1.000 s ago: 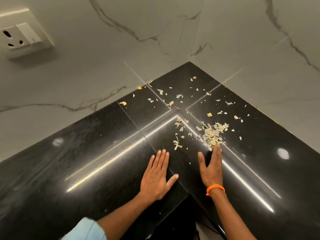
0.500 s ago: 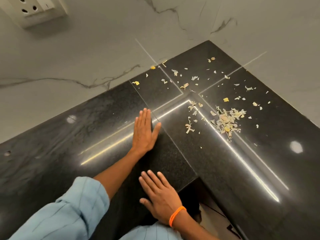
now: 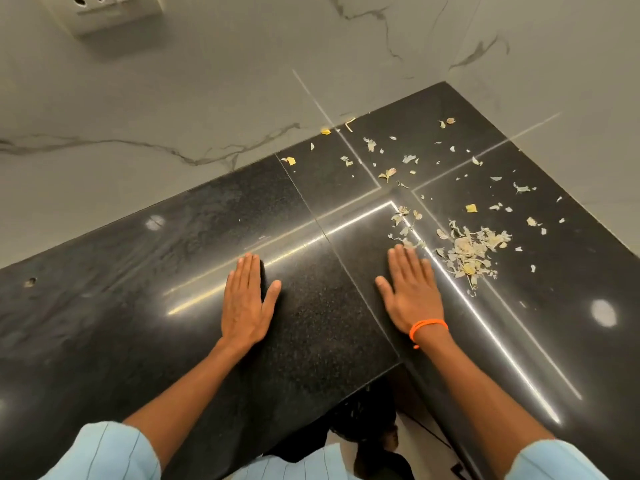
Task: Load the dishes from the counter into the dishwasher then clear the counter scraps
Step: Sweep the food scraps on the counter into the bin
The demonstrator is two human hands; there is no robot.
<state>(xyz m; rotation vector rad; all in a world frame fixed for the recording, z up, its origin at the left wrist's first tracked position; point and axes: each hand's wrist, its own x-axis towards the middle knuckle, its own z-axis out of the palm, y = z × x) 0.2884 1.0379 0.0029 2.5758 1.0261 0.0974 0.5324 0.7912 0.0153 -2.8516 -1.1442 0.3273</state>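
Pale dry peel scraps lie scattered over the corner of a black granite counter (image 3: 104, 306). The thickest heap of scraps (image 3: 472, 251) sits right of centre, with loose bits (image 3: 388, 174) spread toward the back wall. My left hand (image 3: 246, 303) rests flat, palm down, on bare counter well left of the scraps. My right hand (image 3: 412, 292), with an orange thread on its wrist, also lies flat and holds nothing. Its fingertips touch the near edge of the scattered scraps, just left of the heap. No dishes are in view.
Grey marble walls meet behind the counter corner. A white wall socket (image 3: 114, 12) sits at the upper left. The counter's inner front edge (image 3: 363, 382) drops to the floor below, between my arms.
My right hand moved from near the counter's front edge forward to the scraps. My left hand drew back and left. The camera tilted down a little.
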